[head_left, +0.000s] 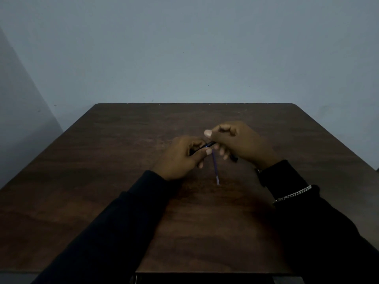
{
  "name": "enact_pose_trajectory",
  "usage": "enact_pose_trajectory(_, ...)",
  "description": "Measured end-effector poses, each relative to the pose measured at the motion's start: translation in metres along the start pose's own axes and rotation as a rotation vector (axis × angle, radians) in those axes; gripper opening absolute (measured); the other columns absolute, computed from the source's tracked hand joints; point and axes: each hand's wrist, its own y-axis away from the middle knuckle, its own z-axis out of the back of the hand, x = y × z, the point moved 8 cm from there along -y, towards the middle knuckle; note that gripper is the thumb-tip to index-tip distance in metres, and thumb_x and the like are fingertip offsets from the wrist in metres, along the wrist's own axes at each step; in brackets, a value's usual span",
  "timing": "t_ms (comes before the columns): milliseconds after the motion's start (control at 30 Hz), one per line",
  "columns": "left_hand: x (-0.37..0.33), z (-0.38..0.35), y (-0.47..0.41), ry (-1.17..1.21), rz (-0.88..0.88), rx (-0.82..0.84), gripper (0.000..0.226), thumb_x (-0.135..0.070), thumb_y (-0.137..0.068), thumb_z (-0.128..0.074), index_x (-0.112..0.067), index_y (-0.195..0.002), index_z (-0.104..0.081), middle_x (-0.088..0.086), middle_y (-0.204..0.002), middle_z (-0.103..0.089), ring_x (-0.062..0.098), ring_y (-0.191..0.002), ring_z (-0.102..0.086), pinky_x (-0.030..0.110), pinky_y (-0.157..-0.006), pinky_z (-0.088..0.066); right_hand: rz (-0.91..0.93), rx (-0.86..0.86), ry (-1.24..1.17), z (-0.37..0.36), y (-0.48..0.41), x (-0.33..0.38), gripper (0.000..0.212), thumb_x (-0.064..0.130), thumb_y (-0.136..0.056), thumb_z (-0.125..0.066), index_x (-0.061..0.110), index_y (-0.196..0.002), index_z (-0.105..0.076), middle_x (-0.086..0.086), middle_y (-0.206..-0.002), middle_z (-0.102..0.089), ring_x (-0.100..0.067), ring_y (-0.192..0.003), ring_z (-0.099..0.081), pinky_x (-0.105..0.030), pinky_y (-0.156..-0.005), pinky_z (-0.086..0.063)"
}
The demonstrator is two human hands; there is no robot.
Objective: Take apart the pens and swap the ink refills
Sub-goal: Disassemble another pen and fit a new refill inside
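Over the desk (102,160) centre, left hand (180,158) and right hand (238,144) each pinch the dark pen (209,144); the blue refill (215,168) beneath them looks loosely secured, so twisting could drop it.

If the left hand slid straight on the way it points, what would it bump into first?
Probably the right hand, close ahead along the pen both hold; depth is unclear.

left hand (180,158), pen (209,144), right hand (240,143), over table (92,181)
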Motion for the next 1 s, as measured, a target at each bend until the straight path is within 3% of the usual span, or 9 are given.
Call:
enact_pose_trajectory(100,-0.004,0.002,0.001,-0.023,-0.037,-0.014,0.027,-0.029,-0.104,-0.064,-0.027,-0.077,-0.067,-0.005,-0.062,-0.071,0.004,-0.057,-0.065,0.012,-0.057,-0.043,-0.021,-0.035,0.153,0.0,0.001,0.0,0.056,0.058,-0.093,-0.066,0.012,-0.062,-0.067,-0.004,-0.046,-0.06,-0.016,-0.038,-0.054,-0.033,-0.046,-0.045)
enact_pose_trajectory(267,-0.004,0.001,0.001,-0.027,-0.052,-0.009,0.023,-0.027,-0.103,-0.064,-0.029,-0.081,-0.069,-0.006,-0.062,-0.071,0.001,-0.056,-0.065,0.008,-0.056,-0.043,0.022,0.03,-0.001,-0.004,0.001,0.003,0.019,0.013,-0.098,-0.069,-0.002,-0.086,-0.071,0.005,-0.054,-0.068,-0.001,-0.043,-0.06,-0.013,-0.041,-0.044)
enact_pose_trajectory(367,-0.002,0.001,0.0,-0.036,-0.043,-0.01,0.027,-0.029,-0.103,-0.063,-0.029,-0.077,-0.067,-0.006,-0.063,-0.071,-0.001,-0.056,-0.063,0.008,-0.056,-0.043,0.031,0.065,-0.039,-0.004,0.0,0.005,0.004,-0.004,-0.093,-0.069,-0.004,-0.095,-0.072,-0.01,-0.078,-0.077,-0.009,-0.064,-0.073,-0.02,-0.06,-0.057)
enact_pose_trajectory(467,0.002,0.0,-0.001,-0.031,-0.029,-0.012,0.028,-0.03,-0.103,-0.063,-0.029,-0.076,-0.066,-0.005,-0.062,-0.07,0.0,-0.055,-0.063,0.01,-0.055,-0.042,0.045,0.076,-0.027,-0.001,-0.001,0.007,0.018,-0.011,-0.087,-0.07,0.003,-0.097,-0.075,-0.016,-0.094,-0.079,-0.023,-0.085,-0.075,-0.034,-0.08,-0.06)
enact_pose_trajectory(600,0.002,0.003,-0.002,-0.025,-0.054,-0.044,0.027,-0.028,-0.103,-0.064,-0.024,-0.076,-0.066,-0.006,-0.061,-0.07,0.003,-0.055,-0.065,0.019,-0.057,-0.045,-0.047,0.027,-0.111,-0.002,-0.001,-0.002,0.012,0.016,-0.095,-0.073,0.007,-0.103,-0.072,-0.022,-0.093,-0.075,-0.022,-0.071,-0.072,-0.034,-0.061,-0.06)
enact_pose_trajectory(700,0.0,0.003,-0.002,-0.035,-0.07,-0.047,0.024,-0.027,-0.103,-0.064,-0.025,-0.08,-0.068,-0.005,-0.061,-0.069,0.004,-0.055,-0.066,0.017,-0.055,-0.044,-0.08,-0.03,0.089,0.001,-0.002,-0.01,0.05,0.053,-0.091,-0.071,0.004,-0.077,-0.072,-0.013,-0.063,-0.072,-0.016,-0.047,-0.064,-0.027,-0.046,-0.049)
enact_pose_trajectory(800,0.001,0.001,-0.002,-0.028,-0.063,-0.038,0.023,-0.027,-0.104,-0.064,-0.025,-0.081,-0.068,-0.003,-0.063,-0.07,0.006,-0.057,-0.067,0.023,-0.057,-0.049,-0.075,-0.009,0.013,0.0,-0.002,-0.008,0.037,0.038,-0.094,-0.074,0.008,-0.071,-0.072,-0.003,-0.055,-0.07,-0.008,-0.042,-0.062,-0.02,-0.042,-0.046)
enact_pose_trajectory(867,0.003,0.001,-0.002,-0.015,-0.047,-0.042,0.027,-0.028,-0.104,-0.063,-0.03,-0.078,-0.065,-0.004,-0.062,-0.07,0.003,-0.055,-0.065,0.014,-0.056,-0.044,-0.062,-0.001,-0.08,0.0,-0.003,-0.006,0.021,0.02,-0.094,-0.076,0.001,-0.084,-0.074,-0.012,-0.069,-0.076,-0.009,-0.051,-0.067,-0.02,-0.049,-0.051)
enact_pose_trajectory(1000,0.005,0.002,-0.001,0.007,-0.019,-0.041,0.029,-0.032,-0.104,-0.062,-0.019,-0.08,-0.068,-0.001,-0.062,-0.07,0.001,-0.052,-0.06,0.013,-0.056,-0.04,-0.072,0.008,-0.235,-0.001,-0.004,-0.009,0.01,0.001,-0.09,-0.075,0.003,-0.099,-0.073,-0.03,-0.099,-0.074,-0.041,-0.091,-0.074,-0.028,-0.067,-0.06)
